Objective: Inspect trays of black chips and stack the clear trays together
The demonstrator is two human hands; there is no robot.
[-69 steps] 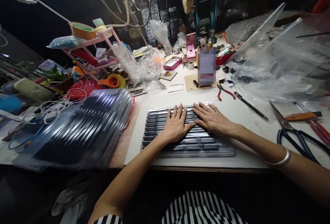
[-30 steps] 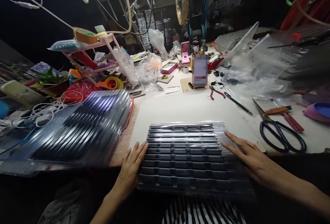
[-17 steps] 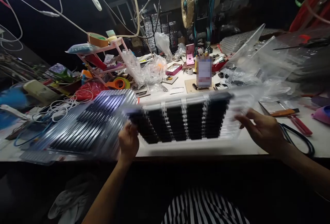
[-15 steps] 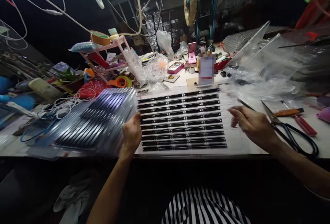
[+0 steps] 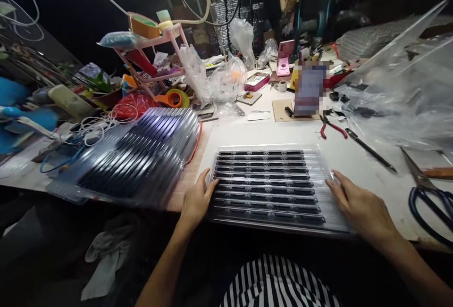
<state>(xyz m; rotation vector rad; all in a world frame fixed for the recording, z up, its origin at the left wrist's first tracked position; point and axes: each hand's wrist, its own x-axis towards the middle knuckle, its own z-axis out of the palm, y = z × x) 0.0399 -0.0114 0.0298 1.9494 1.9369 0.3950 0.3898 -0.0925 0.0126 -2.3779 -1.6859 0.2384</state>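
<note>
A clear plastic tray (image 5: pixel 323 156) with several rows of black strips (image 5: pixel 264 171) in its grooves lies at the front edge of the white worktable (image 5: pixel 244 132). My left hand (image 5: pixel 198 199) grips its left edge, thumb on top. At the opposite edge my right hand (image 5: pixel 359 203) is closed on the tray, thumb on the near side and fingers along the rim. To the left of my left hand sits a stack of similar clear trays (image 5: pixel 191 132) filled with dark strips.
Red-handled pliers (image 5: pixel 332 130), a black pen-like tool (image 5: pixel 371 151) and large scissors (image 5: pixel 426 189) lie on the right. Clear plastic bags (image 5: pixel 392 104) pile up behind them. A pink rack (image 5: pixel 155 47) with tape rolls stands back left, and a blurred-out screen (image 5: pixel 309 90) stands behind the tray.
My right hand, apart from the tray before, now holds its right edge. The tray has come nearer to me and slightly right. The view has turned and dipped.
</note>
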